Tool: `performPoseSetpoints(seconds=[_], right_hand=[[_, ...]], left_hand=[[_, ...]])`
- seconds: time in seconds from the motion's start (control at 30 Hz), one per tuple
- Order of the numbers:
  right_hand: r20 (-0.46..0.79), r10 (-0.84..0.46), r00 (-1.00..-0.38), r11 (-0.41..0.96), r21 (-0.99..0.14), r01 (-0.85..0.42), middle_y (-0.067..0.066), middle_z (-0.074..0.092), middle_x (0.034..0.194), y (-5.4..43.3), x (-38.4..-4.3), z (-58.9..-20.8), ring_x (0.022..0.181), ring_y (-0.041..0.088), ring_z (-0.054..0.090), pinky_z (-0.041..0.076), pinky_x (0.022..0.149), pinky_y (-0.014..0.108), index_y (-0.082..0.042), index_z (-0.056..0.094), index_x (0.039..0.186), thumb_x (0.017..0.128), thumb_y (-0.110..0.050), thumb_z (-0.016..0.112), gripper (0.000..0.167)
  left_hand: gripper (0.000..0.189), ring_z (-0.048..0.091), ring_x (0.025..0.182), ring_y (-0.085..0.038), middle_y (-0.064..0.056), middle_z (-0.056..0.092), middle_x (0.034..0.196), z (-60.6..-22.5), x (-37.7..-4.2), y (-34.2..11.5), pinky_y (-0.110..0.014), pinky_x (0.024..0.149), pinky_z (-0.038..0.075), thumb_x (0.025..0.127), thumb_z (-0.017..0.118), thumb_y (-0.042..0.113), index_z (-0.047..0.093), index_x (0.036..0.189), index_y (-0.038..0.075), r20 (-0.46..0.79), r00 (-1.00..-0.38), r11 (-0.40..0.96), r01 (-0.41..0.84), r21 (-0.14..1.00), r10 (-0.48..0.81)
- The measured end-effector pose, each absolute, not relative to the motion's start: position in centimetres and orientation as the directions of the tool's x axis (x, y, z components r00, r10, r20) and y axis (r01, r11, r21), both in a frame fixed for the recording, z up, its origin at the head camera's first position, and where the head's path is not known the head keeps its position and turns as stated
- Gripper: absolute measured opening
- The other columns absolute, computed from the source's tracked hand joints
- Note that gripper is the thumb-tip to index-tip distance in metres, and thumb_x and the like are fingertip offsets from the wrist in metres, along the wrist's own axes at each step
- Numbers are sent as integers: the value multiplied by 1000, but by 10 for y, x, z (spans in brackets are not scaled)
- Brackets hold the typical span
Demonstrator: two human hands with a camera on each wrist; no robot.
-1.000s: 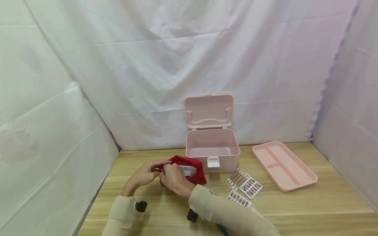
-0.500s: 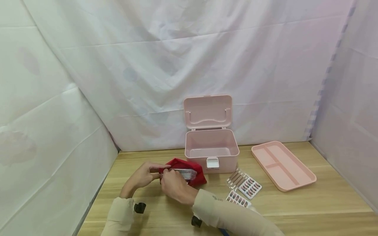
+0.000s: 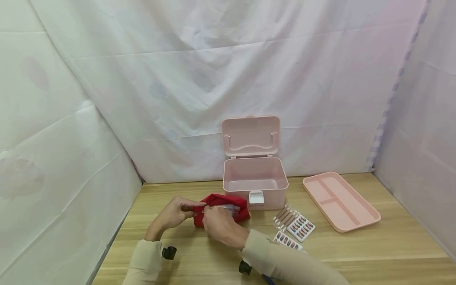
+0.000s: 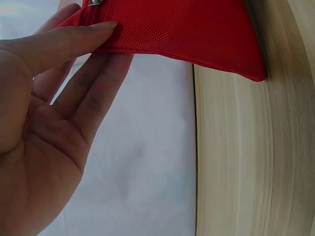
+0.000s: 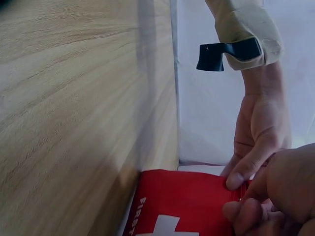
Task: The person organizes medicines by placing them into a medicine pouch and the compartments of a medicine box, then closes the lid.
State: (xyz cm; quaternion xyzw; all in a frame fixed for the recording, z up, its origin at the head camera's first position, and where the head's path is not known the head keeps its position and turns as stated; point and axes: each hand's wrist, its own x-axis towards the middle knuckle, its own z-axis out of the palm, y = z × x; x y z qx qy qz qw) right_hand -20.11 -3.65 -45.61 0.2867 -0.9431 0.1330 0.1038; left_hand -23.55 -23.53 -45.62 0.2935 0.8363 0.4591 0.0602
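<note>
A red first aid pouch (image 3: 244,215) with a white cross stands at an angle on the table, its zip opening facing up. Clear plastic packets (image 3: 231,209) show inside. My left hand (image 3: 173,213) pinches the pouch's left end between thumb and fingers. In the left wrist view a metal zipper slider (image 4: 95,2) sits by the left thumb. My right hand (image 3: 222,225) has its fingers curled at the zipper edge, close to the left hand, and pinches there. Those fingers hide the exact piece they hold. The right wrist view shows both hands meeting at the pouch's top edge.
An open pink box (image 3: 267,202) stands just behind the pouch, lid raised. Right of it lie a pack of cotton swabs (image 3: 284,217) and two capsule blister packs (image 3: 301,228). A pink divided tray (image 3: 342,227) lies far right. A blue object (image 3: 268,279) is partly under the right sleeve.
My right hand has slid rightward along the pouch's zipper edge, away from the left hand. The left hand keeps its grip on the left end. Less of the clear packets shows.
</note>
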Motion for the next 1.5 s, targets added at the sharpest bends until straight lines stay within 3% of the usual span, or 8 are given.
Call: performPoseSetpoints(seconds=[0.27, 0.43, 0.67, 0.77, 0.87, 1.2, 1.37, 1.5], right_hand=[[336, -529, -779, 809, -76, -582, -3, 48, 53, -20, -201, -456, 48, 17, 56, 47, 44, 32, -11, 60, 76, 91, -21, 64, 18], [362, -542, -758, 806, -31, -592, -2, 50, 53, -14, -202, -457, 51, 21, 60, 48, 44, 34, -12, 58, 76, 92, -23, 63, 20], [343, -557, -757, 806, 4, -591, 2, 61, 84, -12, -202, -460, 74, 17, 62, 55, 62, 32, -10, 67, 95, 93, -24, 64, 15], [339, -563, -754, 807, 27, -590, 3, 59, 93, -11, -203, -463, 87, 17, 57, 53, 73, 30, -10, 69, 103, 94, -26, 64, 19], [371, -563, -738, 806, 48, -591, 3, 59, 94, -11, -202, -466, 89, 19, 54, 49, 74, 31, -10, 68, 100, 94, -25, 63, 17], [426, -531, -733, 804, -21, -595, 3, 64, 98, -8, -201, -468, 93, 21, 60, 49, 83, 36, -11, 68, 98, 97, -22, 60, 14], [443, -546, -711, 781, -40, -623, 5, 66, 98, -5, -200, -469, 96, 22, 62, 52, 88, 36, -10, 68, 93, 98, -21, 59, 15], [457, -558, -692, 764, -41, -643, 4, 63, 96, -3, -199, -470, 92, 21, 61, 52, 82, 34, -9, 67, 91, 98, -18, 60, 14]], left_hand=[[35, 71, 97, -18, -14, 72, 114, -455, -231, -233, -26, 79, 58, 86, 67, -11, 74, 116, 5, 135, -838, 415, 394, 820, 529], [31, 72, 97, -18, -13, 73, 112, -452, -230, -232, -26, 79, 58, 87, 68, -7, 75, 115, 5, 142, -837, 415, 401, 817, 528], [30, 71, 98, -19, -12, 73, 112, -454, -230, -231, -27, 81, 58, 87, 69, -6, 75, 113, 5, 171, -836, 416, 424, 805, 521], [27, 71, 98, -16, -8, 74, 111, -454, -231, -228, -30, 82, 58, 87, 74, 3, 76, 113, 10, 182, -838, 420, 431, 799, 514], [24, 70, 97, -13, -4, 74, 110, -455, -231, -224, -29, 81, 58, 87, 77, 14, 77, 111, 14, 191, -845, 428, 433, 794, 499], [47, 71, 102, -16, -9, 71, 118, -452, -230, -219, -29, 83, 58, 91, 71, 11, 61, 137, 11, 145, -866, 463, 388, 797, 478], [39, 71, 102, -20, -13, 71, 117, -451, -229, -219, -31, 82, 59, 92, 70, 12, 65, 129, 4, 148, -854, 455, 403, 794, 499], [35, 70, 102, -19, -14, 71, 115, -450, -228, -219, -28, 81, 58, 92, 70, 12, 68, 126, 3, 146, -850, 451, 405, 795, 505]])
